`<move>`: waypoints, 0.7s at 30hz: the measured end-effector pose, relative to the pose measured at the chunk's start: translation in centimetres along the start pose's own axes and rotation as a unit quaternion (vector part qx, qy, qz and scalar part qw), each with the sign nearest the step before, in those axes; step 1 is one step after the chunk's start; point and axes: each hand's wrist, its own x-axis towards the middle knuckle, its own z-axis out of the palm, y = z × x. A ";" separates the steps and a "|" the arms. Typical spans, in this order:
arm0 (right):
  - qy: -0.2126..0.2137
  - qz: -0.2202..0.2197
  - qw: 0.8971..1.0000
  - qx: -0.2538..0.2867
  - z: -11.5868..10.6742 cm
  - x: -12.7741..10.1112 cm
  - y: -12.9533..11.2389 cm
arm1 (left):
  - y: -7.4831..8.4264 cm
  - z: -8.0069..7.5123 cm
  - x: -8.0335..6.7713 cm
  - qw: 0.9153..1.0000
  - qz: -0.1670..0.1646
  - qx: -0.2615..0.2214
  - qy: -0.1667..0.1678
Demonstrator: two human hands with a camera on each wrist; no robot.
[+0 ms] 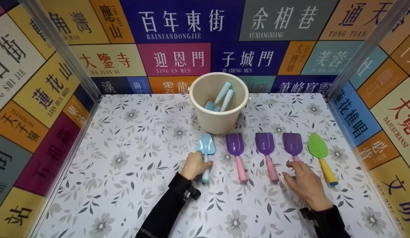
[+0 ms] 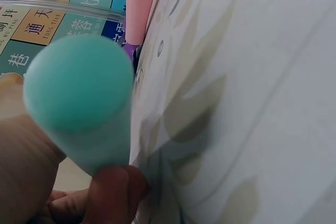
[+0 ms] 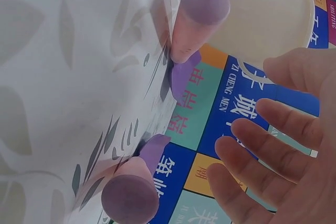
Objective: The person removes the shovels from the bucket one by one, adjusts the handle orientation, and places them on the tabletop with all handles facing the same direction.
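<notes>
The walls around the table [image 1: 132, 205] are tiled with coloured signs: BAINIANDONGJIE, YING EN MEN, ZI CHENG MEN, DA JIAN SI, YUXIANGXIANG and TONG TIAN can all be read in the head view. At the table's far edge, about midway, stands a cream bucket [image 1: 219, 119] with two blue scoops [image 1: 221, 99] leaning inside it, handles up. Just in front of the bucket lies a row of scoops, blades toward it: a blue scoop [image 1: 205, 147], three purple ones with pink handles [image 1: 236, 148] [image 1: 265, 147] [image 1: 292, 144], and a green one [image 1: 318, 148] with a yellow handle nearest the right edge. The left hand [image 1: 194, 165] grips the blue scoop's handle, which still lies on the table; the left wrist view shows only the handle's rounded end [image 2: 79, 85] with fingers [image 2: 113, 192] curled under it. The right hand [image 1: 305, 183] is spread wide and holds nothing, its fingertips at the third purple scoop's handle; the right wrist view shows the splayed fingers [image 3: 273, 156] and two pink handle ends [image 3: 202, 11] [image 3: 130, 199] against the table.
</notes>
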 end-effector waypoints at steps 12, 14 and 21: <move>-0.001 0.005 1.000 -0.001 -0.1 -0.2 -0.1 | 0.0 -0.2 -0.3 1.000 0.021 0.005 0.014; -0.003 0.008 1.000 0.000 -0.1 -0.2 -0.2 | 0.1 -0.4 -0.3 1.000 0.022 0.008 0.014; 0.007 -0.001 1.000 0.001 -0.1 -0.2 -0.1 | 0.3 -1.7 -0.7 0.998 0.042 0.023 0.028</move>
